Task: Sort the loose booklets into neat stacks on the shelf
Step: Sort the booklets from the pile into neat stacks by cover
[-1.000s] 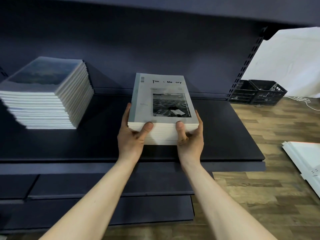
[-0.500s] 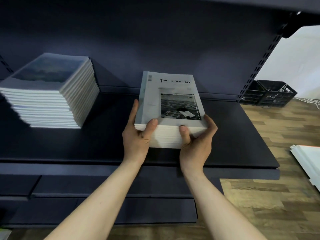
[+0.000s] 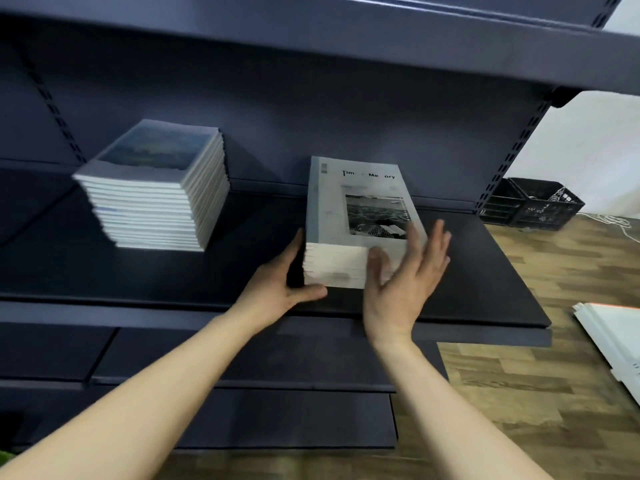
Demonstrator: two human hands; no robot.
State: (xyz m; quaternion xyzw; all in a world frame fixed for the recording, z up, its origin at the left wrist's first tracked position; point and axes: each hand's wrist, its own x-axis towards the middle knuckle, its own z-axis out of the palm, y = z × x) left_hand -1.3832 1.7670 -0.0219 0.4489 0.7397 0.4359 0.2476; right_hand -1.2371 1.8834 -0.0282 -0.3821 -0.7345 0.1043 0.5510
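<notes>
A stack of grey booklets [image 3: 341,216] with a black-and-white photo on the top cover lies on the dark shelf [image 3: 485,282], near its front right. My left hand [image 3: 280,282] rests flat against the stack's left side, thumb along its lower front edge. My right hand [image 3: 405,282] hovers in front of the stack's right corner with fingers spread and straight, blurred, holding nothing. A taller stack of booklets [image 3: 156,188] with a blue cover stands further left on the same shelf.
Another dark shelf [image 3: 346,39] hangs overhead, and lower shelves [image 3: 242,420] jut out below. Black plastic crates [image 3: 533,202] stand on the wooden floor at right. White panels [image 3: 613,337] lie on the floor at the right edge.
Both hands gripped the grey stack's front edge before. The stack now lies on the shelf, my right hand has let go and spread open, and my left hand has shifted to the stack's left side.
</notes>
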